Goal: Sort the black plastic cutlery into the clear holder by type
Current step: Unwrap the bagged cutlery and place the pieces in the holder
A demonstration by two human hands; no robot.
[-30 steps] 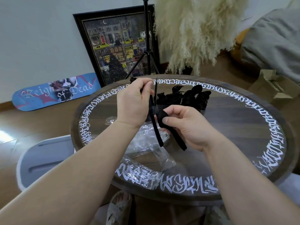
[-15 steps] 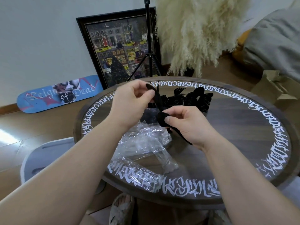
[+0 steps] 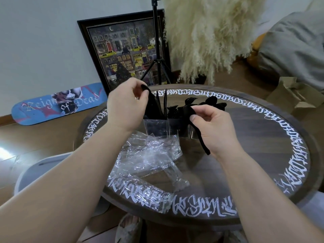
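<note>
Black cutlery going into the clear holder (image 3: 156, 127)

The left hand (image 3: 125, 106) pinches a black piece (image 3: 152, 102) over the holder's left compartment; right of the holder, the right hand (image 3: 213, 130) grips a spoon (image 3: 196, 127). Crumpled plastic wrap (image 3: 149, 155) lies before the holder.

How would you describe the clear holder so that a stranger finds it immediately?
On the round wooden table with white lettering, look just beyond the crumpled plastic wrap. The clear holder stands upright there, between both hands. Unlike the wrap, it is rigid, with black cutlery sticking out.
</note>
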